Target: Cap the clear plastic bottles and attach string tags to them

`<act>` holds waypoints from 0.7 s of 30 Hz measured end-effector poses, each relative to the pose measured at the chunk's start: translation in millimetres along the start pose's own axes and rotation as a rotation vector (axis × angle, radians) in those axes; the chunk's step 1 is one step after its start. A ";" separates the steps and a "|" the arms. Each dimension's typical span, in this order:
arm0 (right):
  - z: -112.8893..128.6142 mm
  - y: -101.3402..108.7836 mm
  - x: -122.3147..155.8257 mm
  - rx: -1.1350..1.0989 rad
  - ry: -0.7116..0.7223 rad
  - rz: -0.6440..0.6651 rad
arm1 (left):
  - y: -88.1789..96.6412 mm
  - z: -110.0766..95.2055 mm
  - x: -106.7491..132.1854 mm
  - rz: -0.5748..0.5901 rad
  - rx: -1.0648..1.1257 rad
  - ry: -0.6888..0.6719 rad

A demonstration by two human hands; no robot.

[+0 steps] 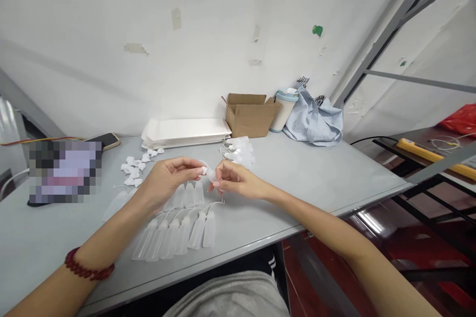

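Above the grey table, my left hand [173, 178] pinches a small white cap [204, 171] between thumb and fingers. My right hand [238, 179] is closed around a small translucent plastic bottle [211, 175], mostly hidden by the fingers. Cap and bottle meet between the two hands; whether they are joined cannot be made out. Under the hands lies a row of translucent bottles [174, 237] with thin bent tubes on their tops. Behind that row is another group of bottles [189, 194], partly covered by my left hand. Small white pieces [132, 171] are scattered left of my left hand.
More bottles [240, 151] lie in front of an open cardboard box [247, 120]. White flat sheets [186, 131] are stacked along the wall. A lidded cup [284, 111] and a blue cloth [314, 121] stand to the right. A phone [106, 141] and a blurred-out device [67, 171] lie left.
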State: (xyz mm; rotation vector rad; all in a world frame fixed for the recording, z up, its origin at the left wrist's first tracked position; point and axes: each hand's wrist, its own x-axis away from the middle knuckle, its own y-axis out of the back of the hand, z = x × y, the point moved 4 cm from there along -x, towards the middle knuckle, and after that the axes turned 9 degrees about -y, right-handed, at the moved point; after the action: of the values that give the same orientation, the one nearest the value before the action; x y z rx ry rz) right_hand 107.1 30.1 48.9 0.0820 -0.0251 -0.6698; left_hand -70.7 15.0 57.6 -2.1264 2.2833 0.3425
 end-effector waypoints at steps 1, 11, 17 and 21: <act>0.1 -0.7 0.2 0.009 -0.007 0.016 | -1.1 0.1 0.1 0.005 -0.010 0.000; -4.8 3.5 -0.8 -0.021 -0.029 0.003 | -8.2 -14.6 6.3 0.059 -0.155 -0.122; -6.7 3.0 -2.3 -0.157 -0.052 0.066 | -11.9 -17.2 5.7 0.051 -0.084 -0.167; -8.6 2.4 -1.5 -0.096 -0.056 0.019 | -12.2 -16.9 6.0 0.060 -0.151 -0.113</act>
State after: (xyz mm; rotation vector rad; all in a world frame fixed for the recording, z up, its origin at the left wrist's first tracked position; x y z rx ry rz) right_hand 107.9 33.5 40.5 -0.0295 -0.0468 -0.6537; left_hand -56.7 5.7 71.3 -2.0461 2.3287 0.6383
